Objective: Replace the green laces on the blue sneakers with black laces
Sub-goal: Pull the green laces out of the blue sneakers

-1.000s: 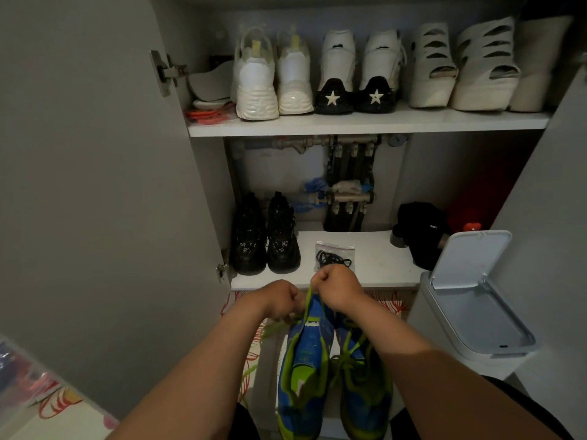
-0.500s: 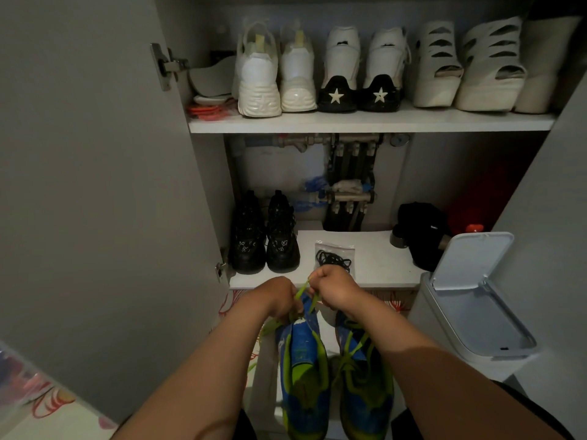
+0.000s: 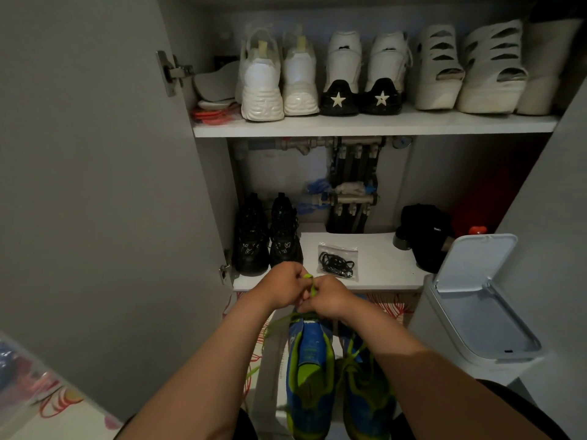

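Unlacing step: my left hand [image 3: 281, 285] and right hand [image 3: 330, 298], fingers curled, pinched the green lace [image 3: 310, 285] above the blue sneakers [image 3: 309, 369]; I judged short alternating pulls, eyelet by eyelet, best; black laces [image 3: 337, 265] lay bagged on the shelf [image 3: 387, 268]

**Layout, with the lower shelf [image 3: 387, 268] as our landmark.** On its left end we find a pair of boots [image 3: 266, 236]. On its middle, near the front edge, lies a bag of laces [image 3: 338, 261], and on its right end sits a cap [image 3: 425, 236]. Behind it runs a pipe manifold [image 3: 352, 198]. Above it, an upper shelf [image 3: 374, 127] carries a row of shoes [image 3: 340, 74]. To its left hangs the open door [image 3: 95, 201]. To its right and nearer to us stands a bin [image 3: 425, 328]. In front of it and lower, two sneakers [image 3: 309, 376] lie side by side. Over its front edge we see the left hand [image 3: 281, 289] and right hand [image 3: 328, 298] close together, with a lace [image 3: 311, 285] pinched between them.
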`<state>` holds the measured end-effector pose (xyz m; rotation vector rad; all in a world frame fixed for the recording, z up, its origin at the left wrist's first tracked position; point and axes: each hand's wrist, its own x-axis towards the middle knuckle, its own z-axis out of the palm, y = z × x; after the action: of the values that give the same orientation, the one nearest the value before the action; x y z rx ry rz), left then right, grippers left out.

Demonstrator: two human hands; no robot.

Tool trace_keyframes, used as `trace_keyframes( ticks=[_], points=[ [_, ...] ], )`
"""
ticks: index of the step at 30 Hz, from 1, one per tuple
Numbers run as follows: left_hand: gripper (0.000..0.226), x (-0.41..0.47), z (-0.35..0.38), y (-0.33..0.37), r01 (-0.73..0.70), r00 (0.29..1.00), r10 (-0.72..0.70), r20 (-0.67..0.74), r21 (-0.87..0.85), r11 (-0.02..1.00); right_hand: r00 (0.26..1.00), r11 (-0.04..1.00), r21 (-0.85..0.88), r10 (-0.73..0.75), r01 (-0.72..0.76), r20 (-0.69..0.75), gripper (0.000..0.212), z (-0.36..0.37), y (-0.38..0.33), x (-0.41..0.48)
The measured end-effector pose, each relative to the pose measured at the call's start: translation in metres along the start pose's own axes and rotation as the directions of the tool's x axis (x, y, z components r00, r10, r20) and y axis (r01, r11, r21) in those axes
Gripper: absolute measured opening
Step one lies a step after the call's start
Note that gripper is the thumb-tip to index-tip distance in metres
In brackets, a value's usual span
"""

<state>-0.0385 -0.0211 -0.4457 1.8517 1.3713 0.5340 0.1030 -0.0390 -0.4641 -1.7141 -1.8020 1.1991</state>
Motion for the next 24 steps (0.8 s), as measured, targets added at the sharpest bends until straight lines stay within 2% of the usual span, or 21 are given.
trace_keyframes(
  ticks=[3,5,8,10,14,17,20,22,24],
  points=[
    [0.018,-0.002,0.001,0.003,-0.014,0.999,0.018,0.035,-0.125,0.992,1.0,0.999,-0.043,0.019,-0.019,-0.004,0.008,-0.002,0.003,-0.001],
    [0.012,-0.002,0.0,0.005,-0.01,1.0,0.013,0.019,-0.139,0.99,0.998,0.995,-0.075,0.058,-0.058,-0.003,0.013,-0.003,0.004,-0.002],
    [0.029,-0.003,-0.005,0.0,0.043,0.999,-0.045,-0.014,-0.071,0.997,0.998,0.992,-0.107,0.069,-0.067,0.016,0.021,-0.004,0.004,-0.004],
    [0.037,-0.005,-0.009,-0.006,0.084,0.995,-0.085,0.047,0.021,0.996,0.999,0.996,-0.069,0.051,-0.05,0.004,0.022,-0.005,0.002,-0.006],
    [0.032,-0.008,-0.003,-0.017,0.179,0.953,-0.215,0.215,0.174,0.968,1.0,1.0,-0.008,-0.011,0.011,-0.011,0.031,-0.008,-0.004,-0.007],
    [0.035,-0.008,0.006,-0.025,0.254,0.933,-0.295,0.206,0.206,0.945,0.997,0.996,0.049,-0.07,0.071,-0.006,0.025,-0.01,-0.01,-0.008],
    [0.033,-0.011,0.009,-0.032,0.373,0.885,-0.398,0.24,0.144,0.916,0.992,0.977,0.194,-0.074,0.093,-0.105,0.02,-0.014,-0.017,-0.008],
    [0.035,-0.013,0.007,-0.036,0.388,0.864,-0.433,0.257,0.208,0.898,0.985,0.956,0.279,-0.047,0.092,-0.166,0.019,-0.017,-0.019,-0.007],
    [0.029,-0.011,0.006,-0.038,0.358,0.895,-0.399,0.199,0.213,0.909,0.98,0.948,0.301,-0.048,0.106,-0.194,0.022,-0.019,-0.018,-0.007]
  ],
)
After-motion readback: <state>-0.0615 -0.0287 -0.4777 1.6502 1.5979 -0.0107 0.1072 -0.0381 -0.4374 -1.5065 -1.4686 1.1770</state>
